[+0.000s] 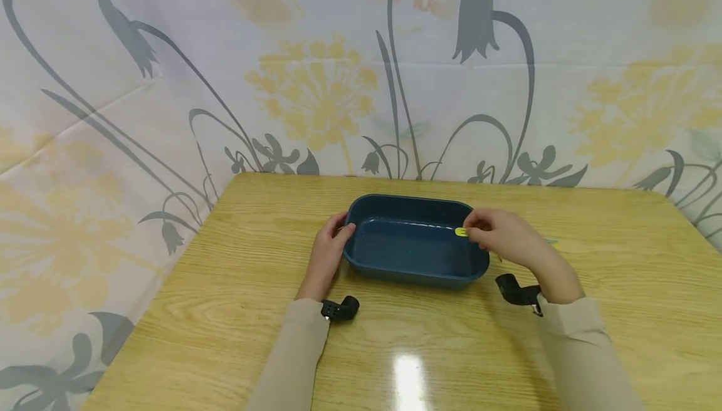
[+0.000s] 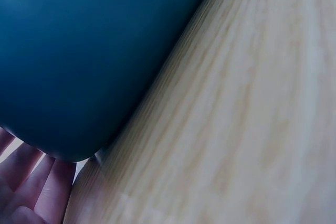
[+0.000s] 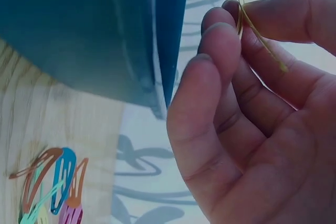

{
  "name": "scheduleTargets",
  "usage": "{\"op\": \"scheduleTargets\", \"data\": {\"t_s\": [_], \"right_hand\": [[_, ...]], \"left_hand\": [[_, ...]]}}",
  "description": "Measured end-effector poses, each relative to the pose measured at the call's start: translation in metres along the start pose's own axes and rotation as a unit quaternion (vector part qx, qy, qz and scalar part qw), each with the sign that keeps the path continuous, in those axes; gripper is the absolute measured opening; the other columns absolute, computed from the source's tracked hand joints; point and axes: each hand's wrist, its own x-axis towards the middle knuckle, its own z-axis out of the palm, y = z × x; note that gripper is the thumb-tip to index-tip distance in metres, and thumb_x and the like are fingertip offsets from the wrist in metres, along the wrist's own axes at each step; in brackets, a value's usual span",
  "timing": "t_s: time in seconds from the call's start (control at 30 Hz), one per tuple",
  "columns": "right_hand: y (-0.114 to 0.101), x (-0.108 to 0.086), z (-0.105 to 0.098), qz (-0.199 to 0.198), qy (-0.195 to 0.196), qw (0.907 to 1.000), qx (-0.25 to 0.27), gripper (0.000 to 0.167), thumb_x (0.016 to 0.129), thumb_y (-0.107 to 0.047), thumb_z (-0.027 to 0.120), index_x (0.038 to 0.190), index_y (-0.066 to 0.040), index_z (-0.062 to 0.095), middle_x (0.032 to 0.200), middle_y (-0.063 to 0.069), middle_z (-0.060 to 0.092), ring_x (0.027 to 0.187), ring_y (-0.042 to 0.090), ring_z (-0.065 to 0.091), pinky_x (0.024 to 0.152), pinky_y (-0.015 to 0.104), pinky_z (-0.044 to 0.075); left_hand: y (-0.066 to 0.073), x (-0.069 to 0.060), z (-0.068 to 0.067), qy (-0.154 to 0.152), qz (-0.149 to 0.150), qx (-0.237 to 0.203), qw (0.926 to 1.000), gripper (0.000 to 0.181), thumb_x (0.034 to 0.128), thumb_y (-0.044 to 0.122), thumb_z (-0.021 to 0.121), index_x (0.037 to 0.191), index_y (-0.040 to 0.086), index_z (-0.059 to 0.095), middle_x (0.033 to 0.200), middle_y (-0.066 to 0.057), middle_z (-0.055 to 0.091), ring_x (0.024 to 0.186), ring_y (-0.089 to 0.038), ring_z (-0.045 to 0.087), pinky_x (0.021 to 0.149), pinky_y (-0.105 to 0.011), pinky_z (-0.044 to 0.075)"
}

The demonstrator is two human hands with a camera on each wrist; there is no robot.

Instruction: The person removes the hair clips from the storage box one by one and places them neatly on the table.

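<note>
A dark blue oblong tub (image 1: 417, 278) with rounded corners stands on the table in the head view, its inside bare. My left hand (image 1: 328, 249) grips its left end, thumb over the rim and fingers (image 2: 52, 190) against the outer wall. Over the tub's right end, my right hand (image 1: 510, 239) pinches a yellow snap hair clip (image 1: 460, 232) between thumb and forefinger. Seen nearly edge-on in the right wrist view, the clip (image 3: 262, 40) has its two parts spread apart. The other right fingers are curled beside the tub's wall.
Several coloured snap hair clips (image 3: 63, 179), brown, blue, orange, mint and pink, lie in a pile on the wooden table (image 1: 254, 286) right of the tub. Most of that pile is behind my right hand in the head view. A flower-patterned cloth (image 1: 350, 54) hangs behind the table.
</note>
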Motion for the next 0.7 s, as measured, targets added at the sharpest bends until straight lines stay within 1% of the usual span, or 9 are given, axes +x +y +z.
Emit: {"op": "scheduleTargets", "data": {"t_s": [0.17,0.23,0.33,0.47,0.53,0.7], "right_hand": [[0.007,-0.001,-0.004,0.005,0.000,1.0000,0.000,0.016,0.089,-0.014,0.048,0.097,-0.004,0.057,0.076,0.006,0.056,0.059,0.020,0.050,0.054,0.032,0.042],[0.009,-0.003,-0.006,0.007,-0.004,1.0000,0.006,0.017,0.090,-0.016,0.049,0.098,-0.003,0.057,0.074,0.006,0.056,0.057,0.021,0.050,0.052,0.032,0.041],[0.014,-0.005,-0.010,0.007,-0.006,0.9999,0.011,0.018,0.090,-0.019,0.051,0.097,-0.004,0.057,0.073,0.007,0.056,0.057,0.023,0.051,0.053,0.032,0.041],[0.022,-0.009,-0.015,0.009,0.003,0.9998,0.015,0.020,0.090,-0.024,0.053,0.097,-0.007,0.058,0.081,0.009,0.059,0.063,0.024,0.054,0.056,0.032,0.043],[0.027,-0.011,-0.018,0.013,0.008,0.9998,0.014,0.023,0.089,-0.027,0.054,0.099,-0.007,0.059,0.089,0.009,0.060,0.068,0.022,0.055,0.058,0.032,0.043],[0.041,-0.015,-0.022,0.025,0.004,0.9992,0.031,0.027,0.089,-0.023,0.053,0.105,-0.001,0.056,0.102,0.016,0.058,0.069,0.024,0.056,0.062,0.035,0.046]], "left_hand": [[-0.015,0.010,0.000,-0.003,-0.002,-0.012,0.9999,0.039,0.0897,0.027,0.053,0.126,0.013,0.050,0.123,-0.006,0.051,0.110,-0.020,0.048,0.093,-0.037,0.037],[-0.023,0.015,0.000,-0.001,-0.001,-0.018,0.9998,0.039,0.0890,0.029,0.054,0.125,0.015,0.051,0.123,-0.004,0.051,0.110,-0.019,0.048,0.094,-0.036,0.037],[-0.029,0.017,0.002,0.008,0.005,-0.016,0.9998,0.038,0.0884,0.030,0.055,0.124,0.016,0.052,0.122,-0.003,0.052,0.109,-0.018,0.049,0.093,-0.035,0.037],[-0.032,0.018,0.003,0.018,0.017,-0.009,0.9997,0.037,0.0881,0.029,0.055,0.123,0.017,0.053,0.120,-0.002,0.053,0.108,-0.017,0.050,0.092,-0.035,0.038],[-0.032,0.017,0.003,0.020,0.017,-0.006,0.9996,0.037,0.0880,0.030,0.055,0.123,0.017,0.053,0.120,-0.001,0.053,0.107,-0.016,0.050,0.092,-0.035,0.038],[-0.031,0.017,0.003,0.020,0.013,-0.002,0.9997,0.037,0.0878,0.031,0.054,0.122,0.019,0.053,0.120,0.002,0.053,0.107,-0.014,0.050,0.092,-0.034,0.038]]}}
